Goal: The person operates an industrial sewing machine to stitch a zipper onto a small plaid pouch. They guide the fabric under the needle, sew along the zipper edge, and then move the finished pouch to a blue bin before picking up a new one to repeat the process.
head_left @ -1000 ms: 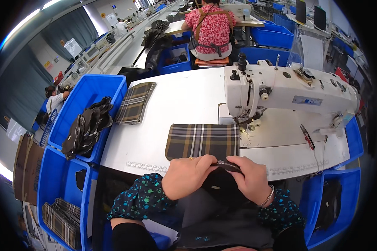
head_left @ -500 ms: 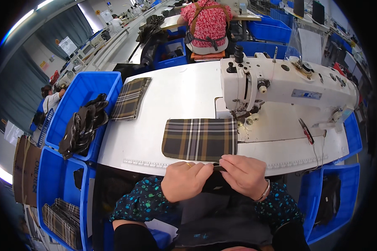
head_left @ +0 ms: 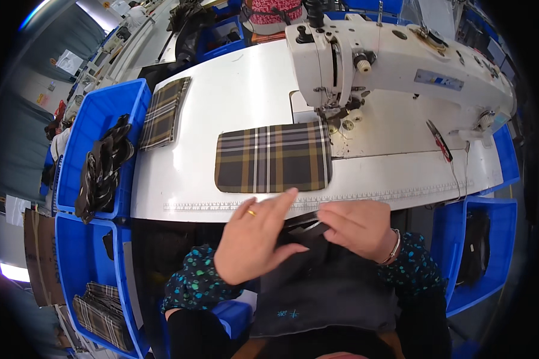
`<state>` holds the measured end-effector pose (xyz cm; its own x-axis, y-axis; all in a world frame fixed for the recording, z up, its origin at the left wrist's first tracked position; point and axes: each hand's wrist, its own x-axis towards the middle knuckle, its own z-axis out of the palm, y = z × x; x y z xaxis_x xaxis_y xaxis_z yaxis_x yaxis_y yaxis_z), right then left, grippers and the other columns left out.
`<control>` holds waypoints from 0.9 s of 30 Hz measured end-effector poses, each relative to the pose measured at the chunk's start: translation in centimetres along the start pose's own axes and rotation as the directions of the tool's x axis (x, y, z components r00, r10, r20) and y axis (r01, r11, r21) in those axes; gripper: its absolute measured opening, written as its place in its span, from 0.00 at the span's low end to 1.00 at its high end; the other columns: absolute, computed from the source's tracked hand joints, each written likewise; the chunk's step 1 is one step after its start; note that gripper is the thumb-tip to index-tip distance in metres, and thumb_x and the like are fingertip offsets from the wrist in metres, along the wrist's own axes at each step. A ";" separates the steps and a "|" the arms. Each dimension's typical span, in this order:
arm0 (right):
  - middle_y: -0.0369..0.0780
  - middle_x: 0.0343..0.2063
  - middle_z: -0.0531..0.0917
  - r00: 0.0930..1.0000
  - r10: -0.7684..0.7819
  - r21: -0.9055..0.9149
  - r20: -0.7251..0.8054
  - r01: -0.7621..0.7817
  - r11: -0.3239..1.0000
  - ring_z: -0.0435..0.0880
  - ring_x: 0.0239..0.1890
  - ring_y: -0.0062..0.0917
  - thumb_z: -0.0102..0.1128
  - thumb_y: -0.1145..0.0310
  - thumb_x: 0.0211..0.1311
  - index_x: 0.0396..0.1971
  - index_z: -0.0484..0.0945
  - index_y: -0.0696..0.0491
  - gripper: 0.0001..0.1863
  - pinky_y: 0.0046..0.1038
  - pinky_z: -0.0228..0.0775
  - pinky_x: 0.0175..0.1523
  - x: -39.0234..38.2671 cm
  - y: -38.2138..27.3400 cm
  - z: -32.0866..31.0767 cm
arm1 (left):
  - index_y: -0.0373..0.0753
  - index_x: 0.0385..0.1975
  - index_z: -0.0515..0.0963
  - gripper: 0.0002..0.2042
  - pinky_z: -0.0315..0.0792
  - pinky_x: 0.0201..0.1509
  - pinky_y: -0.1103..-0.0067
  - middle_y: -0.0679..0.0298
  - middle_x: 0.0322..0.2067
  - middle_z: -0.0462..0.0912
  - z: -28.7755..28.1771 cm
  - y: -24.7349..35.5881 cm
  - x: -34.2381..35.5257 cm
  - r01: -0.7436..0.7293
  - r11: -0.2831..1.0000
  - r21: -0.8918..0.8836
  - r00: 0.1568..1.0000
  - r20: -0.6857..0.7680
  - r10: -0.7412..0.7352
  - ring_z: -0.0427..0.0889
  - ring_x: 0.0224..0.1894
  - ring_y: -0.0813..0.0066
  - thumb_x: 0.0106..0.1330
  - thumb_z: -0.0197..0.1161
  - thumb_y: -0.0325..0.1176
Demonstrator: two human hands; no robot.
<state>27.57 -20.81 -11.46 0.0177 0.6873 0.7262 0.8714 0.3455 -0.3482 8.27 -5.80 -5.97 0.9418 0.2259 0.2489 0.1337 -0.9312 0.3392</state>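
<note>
From where I stand, the biggest thing is the white desk (head_left: 233, 90), spread beneath and around the sewing machine (head_left: 395, 66). The plaid panel (head_left: 272, 161) lies flat in front of and to the left of the machine's head, its upper right corner close by the presser foot; I can't tell whether the foot touches it. Leaving that panel square and smooth looks wise, so sleeves and wrists are best kept off it. Farther left of the machine, folded plaid pieces (head_left: 164, 113) sit well clear of the hands.

The left hand (head_left: 251, 245), in front and to the left of the machine, has its fingers spread wide and seems to hold nothing. The right hand (head_left: 365, 227), in front of the machine, has its fingers pinched narrow on a dark strip (head_left: 308, 227). Red-handled snips (head_left: 440, 142) lie to the machine's right, apart from both hands.

The dark strip is in front of the machine, around the desk's near edge. With one hand holding it, I'd judge a firm pinch near its end matters most; the left fingers could then flatten it gently, without twisting or stretching it.
</note>
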 end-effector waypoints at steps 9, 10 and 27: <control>0.34 0.32 0.88 0.988 0.145 0.117 -0.047 -0.139 0.983 0.86 0.29 0.26 0.73 0.72 0.56 0.32 0.85 0.53 0.05 0.26 0.79 0.32 -0.2 2.0 0.3 | 0.35 0.46 0.80 0.13 0.78 0.35 0.74 0.53 0.31 0.86 -1.2 -2.1 -0.8 0.245 0.960 -0.136 0.969 -0.002 -0.247 0.87 0.31 0.58 0.62 0.67 0.24; 0.35 0.33 0.88 0.983 0.181 0.097 -0.017 -0.178 0.979 0.87 0.30 0.27 0.73 0.72 0.57 0.32 0.85 0.53 0.05 0.26 0.79 0.33 0.1 2.5 0.0 | 0.35 0.47 0.80 0.11 0.78 0.38 0.75 0.52 0.32 0.87 -1.6 -2.5 -0.9 0.321 0.928 -0.189 0.944 -0.012 -0.329 0.88 0.33 0.59 0.66 0.66 0.24; 0.45 0.54 0.85 0.894 -0.264 -0.132 0.361 0.330 0.935 0.83 0.57 0.36 0.62 0.65 0.61 0.47 0.85 0.60 0.18 0.36 0.73 0.62 1.5 11.5 4.5 | 0.38 0.48 0.82 0.27 0.68 0.63 0.59 0.58 0.52 0.83 1.2 -8.7 6.3 -0.012 0.988 0.154 0.998 -0.063 0.022 0.81 0.55 0.55 0.52 0.79 0.47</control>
<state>35.37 -12.95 -17.08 -0.3915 0.7541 0.5273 0.8853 0.4649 -0.0075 13.35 3.41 -8.43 0.9234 0.2230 0.3125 0.1684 -0.9668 0.1923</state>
